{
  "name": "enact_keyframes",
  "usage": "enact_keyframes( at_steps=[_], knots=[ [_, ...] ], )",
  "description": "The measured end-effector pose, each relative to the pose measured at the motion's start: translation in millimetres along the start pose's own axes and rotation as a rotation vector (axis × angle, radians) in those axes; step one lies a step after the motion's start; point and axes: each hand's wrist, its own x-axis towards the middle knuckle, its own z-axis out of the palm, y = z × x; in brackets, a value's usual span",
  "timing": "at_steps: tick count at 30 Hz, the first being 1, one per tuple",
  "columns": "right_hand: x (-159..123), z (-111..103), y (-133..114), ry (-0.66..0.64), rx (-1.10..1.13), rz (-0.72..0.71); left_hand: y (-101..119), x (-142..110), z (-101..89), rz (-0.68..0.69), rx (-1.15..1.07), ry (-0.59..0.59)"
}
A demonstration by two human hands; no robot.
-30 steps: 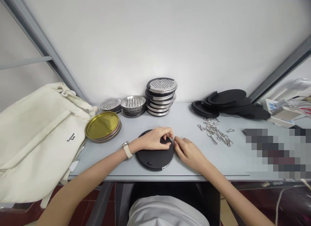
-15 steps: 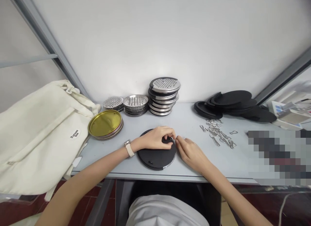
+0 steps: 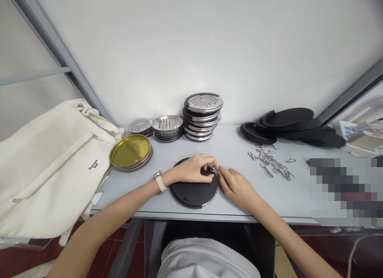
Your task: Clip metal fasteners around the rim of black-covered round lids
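A round black disc (image 3: pixel 194 192) with a metal edge showing at its right lies on the table in front of me. My left hand (image 3: pixel 196 169), wearing a watch at the wrist, rests over the disc's upper part with fingers curled. Between its thumb and index finger shows a small silver carabiner clip (image 3: pixel 213 170) at the disc's rim. My right hand (image 3: pixel 236 185) is closed beside the disc's right edge, its fingertips pinching the clip's other end. Fingers partly hide the clip, and I cannot tell whether it passes through the disc.
Loose carabiner clips (image 3: pixel 271 161) lie to the right, before a pile of black discs (image 3: pixel 289 122). Perforated metal grater discs (image 3: pixel 167 126) and a taller stack with black rims (image 3: pixel 203 104) stand at the back. Gold lids (image 3: pixel 131 151) sit beside a cream bag (image 3: pixel 56 162) at left.
The view has shifted slightly. Both hands keep their places at the disc's rim, and a little more of the clip shows between the fingers.
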Motion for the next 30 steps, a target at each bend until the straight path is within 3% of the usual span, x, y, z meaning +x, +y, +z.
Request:
enact_keyframes(
  at_steps=[30],
  knots=[
    [-0.7, 3.7, 0.9, 0.036, -0.012, 0.022, -0.7, -0.5, -2.5, -0.134, -0.165, -0.007]
  ],
)
